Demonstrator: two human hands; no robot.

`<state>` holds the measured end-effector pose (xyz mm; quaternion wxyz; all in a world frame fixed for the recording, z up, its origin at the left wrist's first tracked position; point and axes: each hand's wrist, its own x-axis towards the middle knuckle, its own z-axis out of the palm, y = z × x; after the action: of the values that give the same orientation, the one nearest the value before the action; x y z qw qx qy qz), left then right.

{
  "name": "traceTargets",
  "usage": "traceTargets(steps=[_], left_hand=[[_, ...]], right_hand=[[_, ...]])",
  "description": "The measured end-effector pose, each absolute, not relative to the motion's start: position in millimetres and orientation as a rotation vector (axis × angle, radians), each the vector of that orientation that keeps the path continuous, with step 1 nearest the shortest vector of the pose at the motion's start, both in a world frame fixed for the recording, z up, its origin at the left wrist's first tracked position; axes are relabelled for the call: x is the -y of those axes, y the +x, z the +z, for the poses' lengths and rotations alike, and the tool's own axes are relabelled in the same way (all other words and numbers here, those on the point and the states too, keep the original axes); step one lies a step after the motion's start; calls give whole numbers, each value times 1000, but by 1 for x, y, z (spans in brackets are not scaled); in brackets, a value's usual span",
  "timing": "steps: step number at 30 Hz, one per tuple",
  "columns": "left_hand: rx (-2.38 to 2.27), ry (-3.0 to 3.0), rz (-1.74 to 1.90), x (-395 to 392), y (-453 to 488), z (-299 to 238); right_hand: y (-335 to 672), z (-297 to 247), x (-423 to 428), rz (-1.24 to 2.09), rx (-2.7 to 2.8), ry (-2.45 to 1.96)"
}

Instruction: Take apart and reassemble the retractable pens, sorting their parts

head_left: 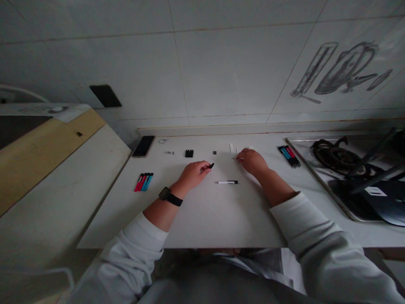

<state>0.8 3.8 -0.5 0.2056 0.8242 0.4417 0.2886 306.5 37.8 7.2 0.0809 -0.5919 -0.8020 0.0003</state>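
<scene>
My left hand point(193, 174) is closed in a pinch on a small black pen part point(211, 166), which sticks out past the fingertips. My right hand point(252, 160) reaches to a few thin white pen tubes point(231, 150), its fingers closed together at their near ends. What lies between those fingertips is too small to make out. Between the hands and nearer to me lies a white pen point(227, 182) with a black end. Behind my left hand are a row of black pen parts point(189, 153) and several small springs point(169, 153). A tiny dark cluster point(214, 153) lies further right.
Red and blue pen barrels point(143, 182) lie at the left of the white table point(215, 219), below a phone point(143, 146). Pens in black, blue and red point(289, 156) lie at the right, beside a metal-edged tray point(316, 185) with dark objects. A wall stands behind.
</scene>
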Motion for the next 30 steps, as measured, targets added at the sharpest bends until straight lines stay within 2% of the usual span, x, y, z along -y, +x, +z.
traceTargets(steps=[8,18,23,30], left_hand=[[-1232,2307,809,-5,1,-5],[-1237,2297,807,-5,0,-3],[-1245,2314,804,-6,0,-4],[-1256,2344,898,-7,-1,-2]], right_hand=[[289,11,-23,-57,2529,-1692],[276,23,-15,81,2635,-1673],[274,21,-14,36,2683,-1618],[261,20,-12,161,2404,-1428]])
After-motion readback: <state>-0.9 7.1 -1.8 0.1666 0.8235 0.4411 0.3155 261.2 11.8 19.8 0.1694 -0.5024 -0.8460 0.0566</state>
